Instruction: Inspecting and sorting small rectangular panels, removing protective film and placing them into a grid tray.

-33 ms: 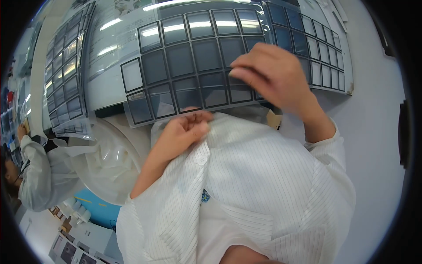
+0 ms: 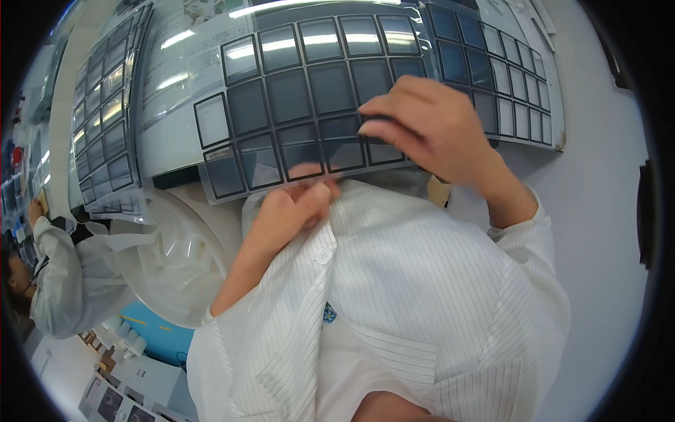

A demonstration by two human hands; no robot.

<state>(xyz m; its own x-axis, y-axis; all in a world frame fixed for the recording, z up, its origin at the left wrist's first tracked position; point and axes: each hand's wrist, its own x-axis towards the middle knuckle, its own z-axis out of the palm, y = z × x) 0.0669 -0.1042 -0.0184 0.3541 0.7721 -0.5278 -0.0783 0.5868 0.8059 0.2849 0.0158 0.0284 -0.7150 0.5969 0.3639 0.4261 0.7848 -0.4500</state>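
Note:
A clear sheet with rows of dark rectangles in black borders point(image 2: 289, 98) lies before me, its near edge overhanging the table. My left hand point(image 2: 292, 207) is at that near edge, thumb and fingers drawn together. A fingertip shows blurred through the clear sheet; I cannot make out what the fingers hold, if anything. Over the right part of the sheet is my right hand point(image 2: 439, 126). Its fingers are curled, with a small gap between thumb and forefinger and nothing visible between them.
Another gridded sheet in clear plastic point(image 2: 105, 116) lies at left. On the right is a sheet with dark and pale rectangles point(image 2: 517, 84). A translucent round tub point(image 2: 207, 281) stands at lower left, near a person in a pale coat point(image 2: 67, 281).
My right hand has shifted slightly down and left, and its thumb and forefinger have parted a little. My left thumb has moved slightly up and left.

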